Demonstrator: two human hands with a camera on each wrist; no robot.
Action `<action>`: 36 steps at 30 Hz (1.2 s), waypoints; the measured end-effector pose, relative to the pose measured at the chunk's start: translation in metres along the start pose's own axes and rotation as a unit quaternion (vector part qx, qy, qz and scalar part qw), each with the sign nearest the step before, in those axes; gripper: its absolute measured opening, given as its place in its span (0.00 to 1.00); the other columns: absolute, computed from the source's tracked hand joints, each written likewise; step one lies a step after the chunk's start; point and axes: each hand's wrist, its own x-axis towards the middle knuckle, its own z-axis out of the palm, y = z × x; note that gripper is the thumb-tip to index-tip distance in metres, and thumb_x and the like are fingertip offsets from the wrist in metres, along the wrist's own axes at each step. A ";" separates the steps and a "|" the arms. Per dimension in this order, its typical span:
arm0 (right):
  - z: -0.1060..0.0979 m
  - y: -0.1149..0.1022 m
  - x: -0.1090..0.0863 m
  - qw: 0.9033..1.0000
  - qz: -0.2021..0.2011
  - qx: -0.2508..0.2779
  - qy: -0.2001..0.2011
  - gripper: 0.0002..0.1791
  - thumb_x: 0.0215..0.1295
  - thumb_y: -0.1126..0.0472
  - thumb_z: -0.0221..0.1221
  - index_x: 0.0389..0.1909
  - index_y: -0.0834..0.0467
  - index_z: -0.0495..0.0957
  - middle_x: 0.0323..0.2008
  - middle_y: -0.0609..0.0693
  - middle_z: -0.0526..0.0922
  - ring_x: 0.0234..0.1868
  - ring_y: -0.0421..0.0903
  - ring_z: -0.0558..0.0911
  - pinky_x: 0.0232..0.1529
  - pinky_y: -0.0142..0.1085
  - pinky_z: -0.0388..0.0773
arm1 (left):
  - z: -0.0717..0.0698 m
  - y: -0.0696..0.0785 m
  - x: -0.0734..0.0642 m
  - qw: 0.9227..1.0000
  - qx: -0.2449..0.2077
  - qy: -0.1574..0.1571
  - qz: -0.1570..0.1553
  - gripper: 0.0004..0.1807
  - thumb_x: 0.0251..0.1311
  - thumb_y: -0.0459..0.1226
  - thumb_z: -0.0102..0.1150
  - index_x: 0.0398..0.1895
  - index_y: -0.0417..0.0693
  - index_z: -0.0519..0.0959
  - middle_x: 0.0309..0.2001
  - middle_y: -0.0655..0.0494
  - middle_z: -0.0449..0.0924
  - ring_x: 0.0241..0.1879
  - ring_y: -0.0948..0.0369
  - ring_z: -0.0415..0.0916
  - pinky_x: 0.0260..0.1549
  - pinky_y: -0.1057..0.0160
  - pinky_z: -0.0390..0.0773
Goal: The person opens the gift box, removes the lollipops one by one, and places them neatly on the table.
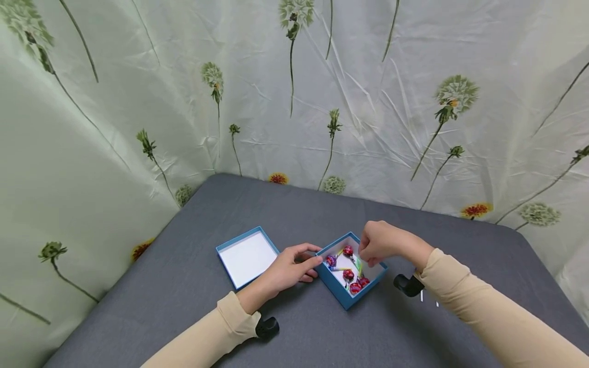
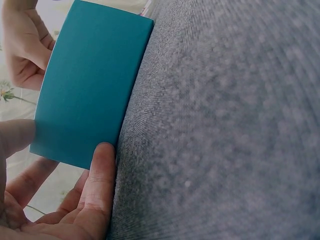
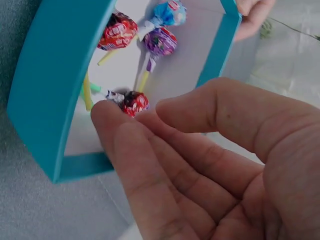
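Grey cloth [image 1: 363,340] bears a blue box [image 1: 333,284], mouth upward, cornerwise; left hand [image 1: 288,267] grips it, right hand [image 1: 385,242] hovers, parted.

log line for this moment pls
left hand: holds blue box | right hand: over box, nothing visibly held | lollipops: inside box | lid: off box

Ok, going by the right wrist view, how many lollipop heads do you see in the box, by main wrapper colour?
Red lollipop heads: 2
Purple lollipop head: 1
Blue lollipop head: 1
Total in that view: 4. A wall of the box hides part of the inside.
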 end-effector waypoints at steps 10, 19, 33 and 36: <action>0.014 -0.017 0.008 0.998 0.029 -0.047 -0.017 0.15 0.67 0.66 0.68 0.20 0.60 0.82 0.22 0.54 0.88 0.25 0.45 0.89 0.26 0.29 0.73 | 0.000 0.000 0.001 1.000 0.004 -0.001 0.000 0.22 0.80 0.46 0.60 0.69 0.46 0.79 0.53 0.45 0.86 0.43 0.58 0.88 0.46 0.57 0.92; 0.023 -0.021 0.015 0.996 0.043 -0.078 -0.022 0.14 0.70 0.64 0.68 0.24 0.58 0.78 0.22 0.50 0.82 0.22 0.41 0.82 0.25 0.29 0.72 | 0.000 0.000 0.000 1.000 0.005 -0.001 0.003 0.21 0.80 0.45 0.60 0.68 0.46 0.80 0.52 0.45 0.85 0.42 0.58 0.89 0.45 0.58 0.92; 0.030 -0.022 0.019 0.997 0.029 -0.074 0.018 0.15 0.69 0.63 0.71 0.22 0.58 0.80 0.20 0.47 0.79 0.21 0.40 0.76 0.23 0.30 0.72 | 0.001 0.000 -0.001 1.000 0.007 0.002 0.004 0.22 0.79 0.46 0.61 0.68 0.45 0.79 0.52 0.45 0.86 0.42 0.58 0.89 0.45 0.57 0.92; 0.029 -0.021 0.018 0.998 0.025 -0.063 0.018 0.11 0.68 0.64 0.71 0.26 0.59 0.82 0.24 0.49 0.83 0.24 0.41 0.80 0.25 0.31 0.76 | 0.001 0.001 -0.001 1.000 0.007 0.002 0.004 0.22 0.79 0.46 0.61 0.68 0.45 0.79 0.52 0.45 0.85 0.42 0.58 0.89 0.45 0.57 0.92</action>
